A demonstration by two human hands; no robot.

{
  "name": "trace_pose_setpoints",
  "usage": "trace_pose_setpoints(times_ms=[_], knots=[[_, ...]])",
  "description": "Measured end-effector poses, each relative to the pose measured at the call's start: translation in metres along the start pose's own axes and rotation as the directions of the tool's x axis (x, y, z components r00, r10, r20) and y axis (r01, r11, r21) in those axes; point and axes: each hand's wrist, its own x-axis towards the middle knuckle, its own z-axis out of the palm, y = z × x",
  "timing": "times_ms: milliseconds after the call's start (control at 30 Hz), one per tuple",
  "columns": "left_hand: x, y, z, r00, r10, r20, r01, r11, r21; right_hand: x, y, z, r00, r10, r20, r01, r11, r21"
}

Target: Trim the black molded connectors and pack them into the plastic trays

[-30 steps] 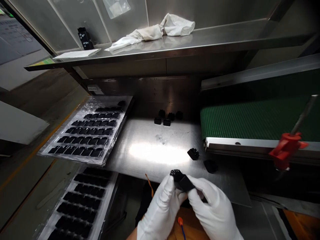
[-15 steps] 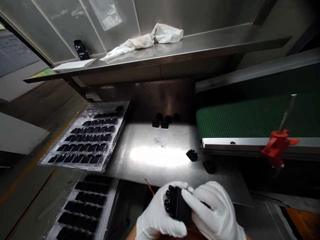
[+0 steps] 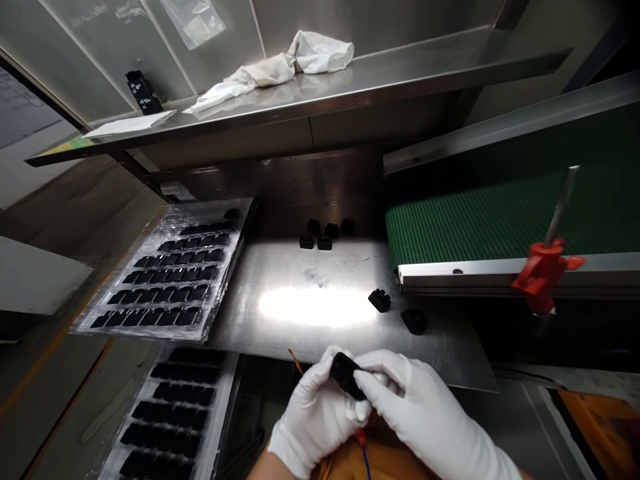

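Between my two white-gloved hands is a small black plastic part, tilted so that one dark face points up. The fingers of my left hand are curled round its left and lower sides. From the right, my right hand pinches its right edge between thumb and fingers. Beyond my hands on the steel table lie a knobbed black part and a flatter black piece. Several more black parts are grouped farther back.
At the left, a plastic-wrapped tray holds rows of black parts, with another tray below it. A green conveyor belt with a red clamp borders the right. A shelf carrying a white cloth crosses the back.
The black part has been turned in my hands, its knobs no longer facing the camera. My right hand has shifted its hold to the part's edge. The camera view has moved slightly.
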Motion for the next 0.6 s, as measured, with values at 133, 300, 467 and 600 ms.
trace_pose_setpoints(times_ms=[133, 300, 467, 600], knots=[[-0.007, -0.006, 0.006, 0.998, 0.022, 0.052, -0.019, 0.997, -0.073, -0.006, -0.008, -0.004, 0.997, -0.058, 0.052, 0.051, 0.989, 0.139], [-0.014, -0.012, 0.015, 0.997, 0.003, 0.078, 0.005, 0.994, -0.107, -0.016, -0.007, -0.005, 0.992, 0.051, 0.114, -0.073, 0.977, 0.202], [-0.016, -0.014, 0.019, 0.993, 0.055, 0.102, -0.047, 0.996, -0.078, -0.024, -0.007, -0.003, 0.989, 0.055, 0.136, -0.089, 0.963, 0.254], [-0.017, -0.018, 0.016, 0.988, 0.102, 0.116, -0.094, 0.993, -0.074, -0.023, -0.013, -0.003, 0.984, 0.021, 0.179, -0.065, 0.968, 0.244]])
